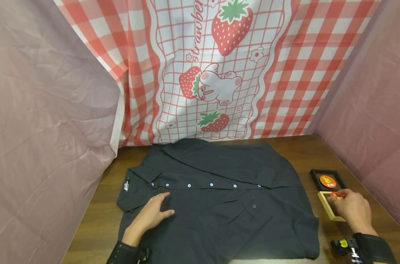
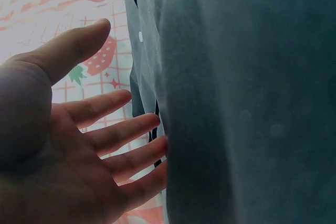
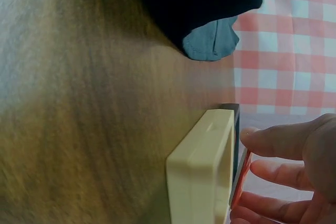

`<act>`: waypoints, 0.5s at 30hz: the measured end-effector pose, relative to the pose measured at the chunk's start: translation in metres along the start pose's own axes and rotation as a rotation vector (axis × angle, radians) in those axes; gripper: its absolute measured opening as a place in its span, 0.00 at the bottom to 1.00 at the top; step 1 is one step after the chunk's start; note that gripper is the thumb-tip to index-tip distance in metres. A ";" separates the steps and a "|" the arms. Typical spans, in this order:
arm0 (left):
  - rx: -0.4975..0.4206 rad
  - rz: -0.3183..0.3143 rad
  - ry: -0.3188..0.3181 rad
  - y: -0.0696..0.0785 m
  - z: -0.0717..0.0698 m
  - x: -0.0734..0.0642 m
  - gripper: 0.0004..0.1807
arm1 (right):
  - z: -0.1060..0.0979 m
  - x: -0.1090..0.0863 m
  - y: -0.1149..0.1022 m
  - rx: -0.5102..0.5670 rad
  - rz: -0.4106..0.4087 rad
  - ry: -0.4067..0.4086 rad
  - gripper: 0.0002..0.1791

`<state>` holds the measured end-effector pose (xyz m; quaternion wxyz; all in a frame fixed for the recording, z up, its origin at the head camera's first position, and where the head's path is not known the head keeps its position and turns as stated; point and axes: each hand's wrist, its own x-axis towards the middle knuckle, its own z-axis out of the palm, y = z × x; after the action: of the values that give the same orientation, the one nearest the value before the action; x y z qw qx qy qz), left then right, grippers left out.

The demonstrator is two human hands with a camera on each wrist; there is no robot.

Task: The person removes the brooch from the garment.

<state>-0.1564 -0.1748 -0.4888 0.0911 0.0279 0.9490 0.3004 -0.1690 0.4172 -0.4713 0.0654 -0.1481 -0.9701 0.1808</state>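
Observation:
A dark button-up shirt (image 1: 200, 216) lies spread on the table, its collar at the left and a row of pale buttons across it. My left hand (image 1: 150, 216) is over the shirt near the collar, fingers extended and thumb spread, holding nothing; the left wrist view shows its fingertips close to the cloth. At the right, my right hand (image 1: 355, 209) pinches a thin red round disc (image 3: 241, 178) by its edge. That disc is above a light wooden square frame (image 3: 197, 166). Behind that frame sits a black square frame (image 1: 313, 178) with an orange round disc (image 1: 328, 181) in it.
A brown wooden table (image 1: 97, 220) carries everything. A red-checked strawberry cloth (image 1: 216, 73) hangs at the table's back edge. Plain pinkish curtains (image 1: 48, 132) hang on the left and right sides.

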 end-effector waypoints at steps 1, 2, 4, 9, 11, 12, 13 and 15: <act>-0.001 0.000 0.000 0.000 0.000 0.000 0.36 | 0.001 0.000 0.001 -0.002 0.008 -0.014 0.25; 0.000 0.001 0.002 0.000 0.000 0.000 0.36 | 0.002 0.001 0.001 0.000 0.019 -0.025 0.26; -0.002 0.004 0.005 -0.001 0.000 0.000 0.35 | 0.004 0.001 0.002 0.003 0.036 -0.027 0.26; -0.003 0.012 0.008 0.000 -0.001 0.000 0.35 | 0.007 0.002 0.004 -0.003 0.062 -0.031 0.25; -0.003 0.013 0.008 0.000 -0.001 -0.001 0.35 | 0.008 0.003 0.006 -0.013 0.067 -0.053 0.26; -0.005 0.010 0.007 0.000 -0.001 -0.001 0.35 | 0.008 0.003 0.006 -0.019 0.072 -0.066 0.26; -0.007 0.007 0.005 0.000 -0.001 -0.001 0.35 | 0.008 0.003 0.007 -0.024 0.072 -0.075 0.26; -0.004 0.010 0.003 0.000 -0.001 -0.002 0.35 | 0.009 0.003 0.008 -0.033 0.069 -0.087 0.27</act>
<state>-0.1548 -0.1761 -0.4876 0.0883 0.0323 0.9484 0.3027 -0.1716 0.4224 -0.4825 0.0145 -0.1745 -0.9692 0.1734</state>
